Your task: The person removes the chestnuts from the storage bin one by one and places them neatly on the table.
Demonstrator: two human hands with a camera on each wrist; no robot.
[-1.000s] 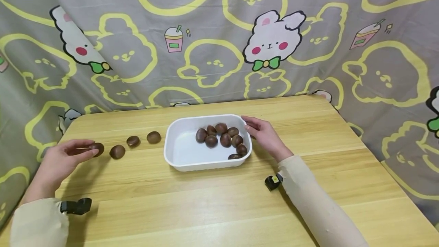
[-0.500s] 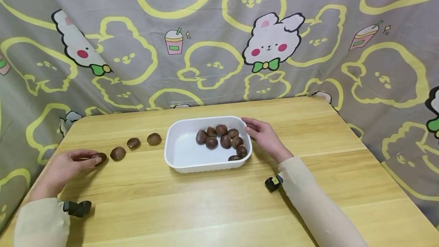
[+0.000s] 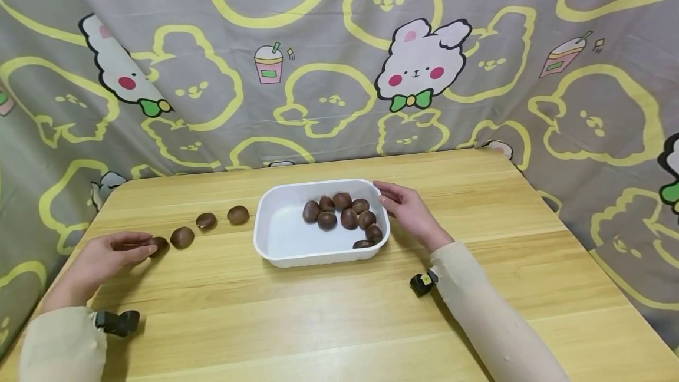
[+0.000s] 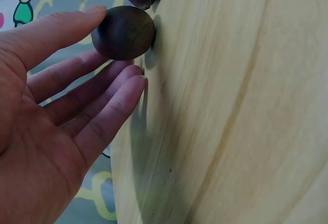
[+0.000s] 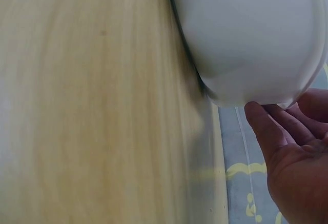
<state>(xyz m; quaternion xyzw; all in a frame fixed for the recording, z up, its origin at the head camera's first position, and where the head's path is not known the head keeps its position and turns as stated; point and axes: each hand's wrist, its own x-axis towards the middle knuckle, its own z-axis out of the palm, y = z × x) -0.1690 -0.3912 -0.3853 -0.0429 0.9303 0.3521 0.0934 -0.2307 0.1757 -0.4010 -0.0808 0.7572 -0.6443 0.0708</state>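
Note:
My left hand is low over the left of the table, its thumb and fingers around a brown chestnut. That chestnut lies at the near-left end of a slanting row of chestnuts, close beside another chestnut. Two more, a chestnut and a chestnut, continue the row toward the white tray. Several chestnuts rest inside the tray, gathered in its right half. My right hand holds the tray's right end, thumb at the rim and fingers against the outer wall.
The wooden table extends in front of and to both sides of the tray. A grey patterned curtain hangs along its back and sides. Each sleeve carries a small black camera, such as the wrist camera on the right.
My left hand has come down toward the table with the chestnut, setting it beside the row's nearest chestnut, then shifting slightly right. My right hand and the tray have stayed put.

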